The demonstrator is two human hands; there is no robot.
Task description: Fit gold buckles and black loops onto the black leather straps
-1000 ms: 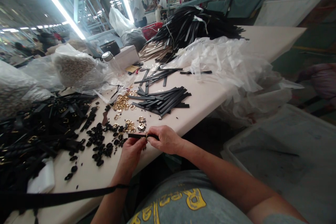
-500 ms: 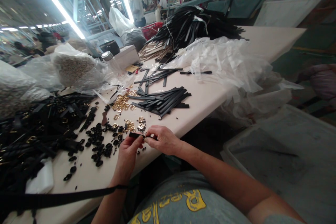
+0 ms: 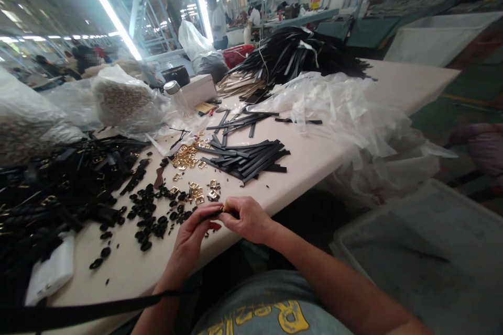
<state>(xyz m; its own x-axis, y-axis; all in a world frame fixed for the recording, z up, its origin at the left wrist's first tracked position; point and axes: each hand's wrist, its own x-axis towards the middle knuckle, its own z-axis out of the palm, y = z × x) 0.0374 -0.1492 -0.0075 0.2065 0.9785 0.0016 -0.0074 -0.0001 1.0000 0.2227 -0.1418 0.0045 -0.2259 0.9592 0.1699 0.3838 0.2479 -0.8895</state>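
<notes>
Between both hands, over the table's near edge, is a short black strap with a small gold buckle on it. My left hand is closed on the strap's left part, fingers laid along it. My right hand pinches the strap beside the buckle, and its fingers hide part of both. Just beyond the hands lie loose gold buckles and small black loops. A pile of cut black straps rests farther back.
Finished-looking black buckled straps heap at the left. A big bundle of black strips and crumpled plastic sheeting lie at the back of the table. Clear bags stand far left. A pale bin is below right.
My left fingers have turned and now cover more of the strap, whose left end stuck out before. My right hand still pinches it. The whole view has shifted slightly.
</notes>
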